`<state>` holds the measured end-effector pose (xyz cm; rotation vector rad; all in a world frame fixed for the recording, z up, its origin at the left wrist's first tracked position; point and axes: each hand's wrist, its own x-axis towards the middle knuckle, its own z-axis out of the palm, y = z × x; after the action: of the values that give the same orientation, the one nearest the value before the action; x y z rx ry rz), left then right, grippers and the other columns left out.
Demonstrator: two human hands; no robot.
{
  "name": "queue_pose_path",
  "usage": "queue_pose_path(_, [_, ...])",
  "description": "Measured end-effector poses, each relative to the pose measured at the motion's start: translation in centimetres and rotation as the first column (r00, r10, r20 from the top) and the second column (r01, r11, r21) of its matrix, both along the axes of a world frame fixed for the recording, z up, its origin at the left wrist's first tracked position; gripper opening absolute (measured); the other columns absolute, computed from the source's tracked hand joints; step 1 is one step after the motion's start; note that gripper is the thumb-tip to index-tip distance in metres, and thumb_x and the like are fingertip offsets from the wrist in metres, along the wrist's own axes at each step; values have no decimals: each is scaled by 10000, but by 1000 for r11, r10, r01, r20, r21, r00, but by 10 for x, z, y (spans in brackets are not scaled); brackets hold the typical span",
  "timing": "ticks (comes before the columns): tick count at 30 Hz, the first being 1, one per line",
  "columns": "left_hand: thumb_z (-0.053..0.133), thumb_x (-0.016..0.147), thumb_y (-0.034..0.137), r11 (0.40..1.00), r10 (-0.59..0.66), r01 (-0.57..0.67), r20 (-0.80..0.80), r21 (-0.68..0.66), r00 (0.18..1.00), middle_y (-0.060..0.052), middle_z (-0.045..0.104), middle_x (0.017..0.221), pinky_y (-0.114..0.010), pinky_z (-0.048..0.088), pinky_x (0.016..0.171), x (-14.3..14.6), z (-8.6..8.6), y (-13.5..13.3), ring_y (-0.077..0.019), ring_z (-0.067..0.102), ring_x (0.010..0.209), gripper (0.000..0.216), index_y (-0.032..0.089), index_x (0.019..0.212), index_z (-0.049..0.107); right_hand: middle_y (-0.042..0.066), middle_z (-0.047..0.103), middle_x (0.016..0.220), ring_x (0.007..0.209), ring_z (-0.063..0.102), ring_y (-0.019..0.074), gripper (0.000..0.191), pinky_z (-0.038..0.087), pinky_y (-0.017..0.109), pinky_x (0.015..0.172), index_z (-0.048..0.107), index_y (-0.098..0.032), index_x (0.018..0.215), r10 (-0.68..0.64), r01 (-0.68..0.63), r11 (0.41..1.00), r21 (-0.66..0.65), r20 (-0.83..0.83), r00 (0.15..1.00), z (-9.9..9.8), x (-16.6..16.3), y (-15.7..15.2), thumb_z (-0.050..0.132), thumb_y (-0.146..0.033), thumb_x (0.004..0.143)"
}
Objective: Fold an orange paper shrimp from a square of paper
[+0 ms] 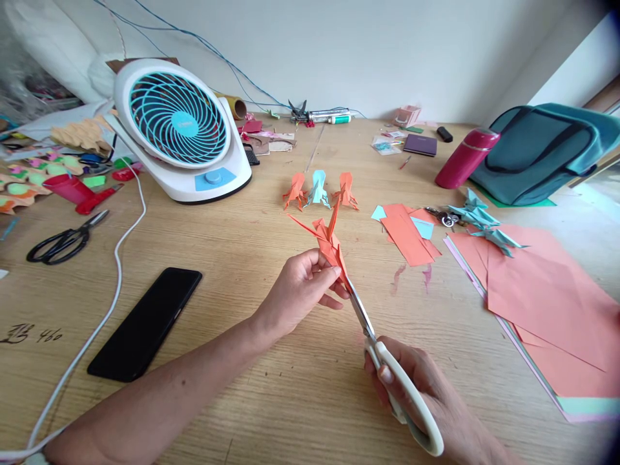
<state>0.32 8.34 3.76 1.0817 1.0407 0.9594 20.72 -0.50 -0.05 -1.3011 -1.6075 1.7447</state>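
Left fingers (333, 275) pinched together, holding the orange origami (327, 240), two long points sticking out past the fingertips. Right fingers (386, 373) curled round the handles of the scissors (369, 330); blades reach the origami's near end, just beside the left thumb. Can't tell the blade gap. Beyond the left fingers: row of three figures (318, 188). Right of those fingers: offcuts (405, 239), then sheets (537, 290). Left: phone (148, 323) flat on worktop (242, 252), fan (181, 123) farther out.
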Motion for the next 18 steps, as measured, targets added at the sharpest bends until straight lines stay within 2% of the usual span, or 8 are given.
queue_pose_path(18, [610,866,219,1000,-4,4,8,3,1000,-21,697,734,-204,613,521,-1,0,1,-115,691,628,106,131,812,582,-36,452,602,533,372,94,540,268,240,487,473,-199,711,-38,39,999,37,-39,999,-11,1,-2,519,-693,923])
